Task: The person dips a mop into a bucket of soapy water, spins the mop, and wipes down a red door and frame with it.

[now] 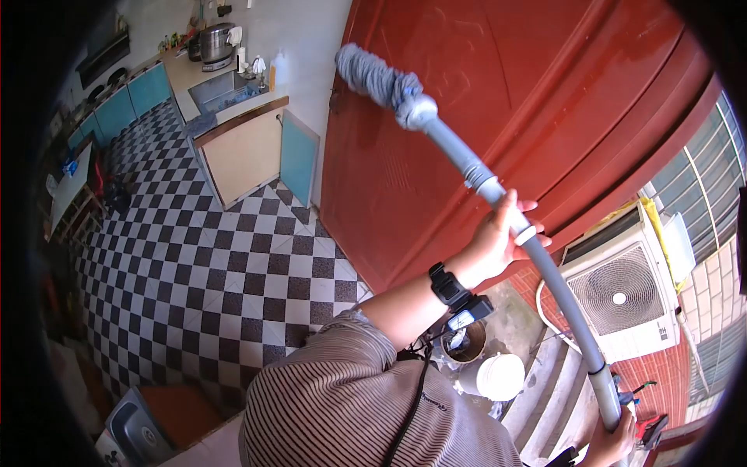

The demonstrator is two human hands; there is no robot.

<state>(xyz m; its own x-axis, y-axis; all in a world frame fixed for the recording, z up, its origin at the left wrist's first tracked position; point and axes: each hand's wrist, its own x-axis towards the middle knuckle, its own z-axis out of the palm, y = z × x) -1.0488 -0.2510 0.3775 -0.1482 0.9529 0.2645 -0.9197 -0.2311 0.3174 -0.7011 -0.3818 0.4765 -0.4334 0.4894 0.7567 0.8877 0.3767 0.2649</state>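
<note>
My left hand (500, 241) is wrapped around the upper pole of a grey twist mop (564, 292), near a white ring, with some fingertips showing on the far side. My right hand (612, 442) grips the same pole near its lower end at the bottom right, partly cut off by the dark edge of the view. The mop's grey string head (377, 76) is bunched and twisted, raised in front of a red door (436, 179). Whether the strings touch the door I cannot tell. Faint streaks and marks show on the door's surface.
Below my left arm stand a white bucket (499, 377) and a dark bucket (464, 342) beside steps (548, 393). An air conditioner unit (615, 288) sits at right. Checkered floor (233, 272) leads to a counter with a sink (226, 92); a chair (140, 428) is lower left.
</note>
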